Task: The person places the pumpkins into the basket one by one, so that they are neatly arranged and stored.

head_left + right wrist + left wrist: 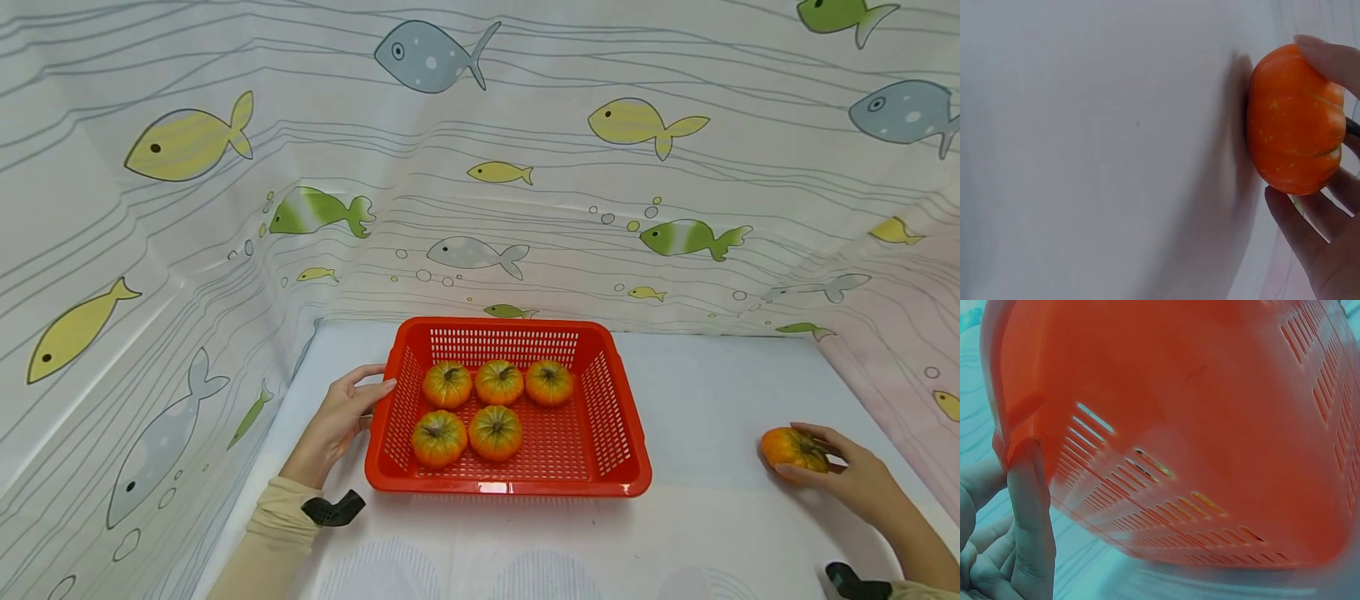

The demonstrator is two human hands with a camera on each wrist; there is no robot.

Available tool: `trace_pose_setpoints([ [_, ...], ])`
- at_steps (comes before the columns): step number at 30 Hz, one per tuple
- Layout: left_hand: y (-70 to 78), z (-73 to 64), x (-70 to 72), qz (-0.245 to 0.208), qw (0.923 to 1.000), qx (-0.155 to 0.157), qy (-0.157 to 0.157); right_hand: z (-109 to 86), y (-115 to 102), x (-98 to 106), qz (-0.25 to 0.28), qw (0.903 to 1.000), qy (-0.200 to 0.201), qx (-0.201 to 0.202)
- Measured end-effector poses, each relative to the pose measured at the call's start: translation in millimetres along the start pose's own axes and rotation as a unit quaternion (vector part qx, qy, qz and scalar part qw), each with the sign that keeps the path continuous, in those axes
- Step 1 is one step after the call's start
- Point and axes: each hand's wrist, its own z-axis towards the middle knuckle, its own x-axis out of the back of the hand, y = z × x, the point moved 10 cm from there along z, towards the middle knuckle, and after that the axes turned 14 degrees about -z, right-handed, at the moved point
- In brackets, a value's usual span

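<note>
A red plastic basket [510, 487] with slotted walls stands on the table, holding several small orange-green pumpkins [497, 433] in two rows at its left and middle. My left hand [341, 421] pinches the basket's left rim; in the left wrist view its fingers [1032, 519] meet the rim beside the slotted wall. Far to the right, my right hand [855, 475] grips another small pumpkin [791, 450] between thumb and fingers. The right wrist view shows this pumpkin [1294, 122] from the side, its dark stem toward the palm, close to the white table surface.
The white table [697, 408] stretches between the basket and the right hand. A fish-patterned curtain [480, 208] rises behind the table and along both sides. Each wrist wears a black device, such as the left one [333, 508].
</note>
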Motion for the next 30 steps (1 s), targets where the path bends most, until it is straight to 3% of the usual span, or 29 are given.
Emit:
trace_pose_setpoints([
  [9, -0.2, 0.2, -0.1, 0.0, 1.0, -0.001, -0.002, 1.0, -6, -1, -0.002, 0.9999, 0.005, 0.015],
  [18, -0.1, 0.5, -0.2, -0.003, 1.0, -0.002, -0.001, 7.7, -25, -1, 0.0, 0.9996, -0.017, 0.023],
  [30, -0.1, 0.2, 0.2, 0.0, 1.0, -0.001, -0.001, 10.3, -67, 14, 0.005, 0.9954, 0.044, 0.085],
])
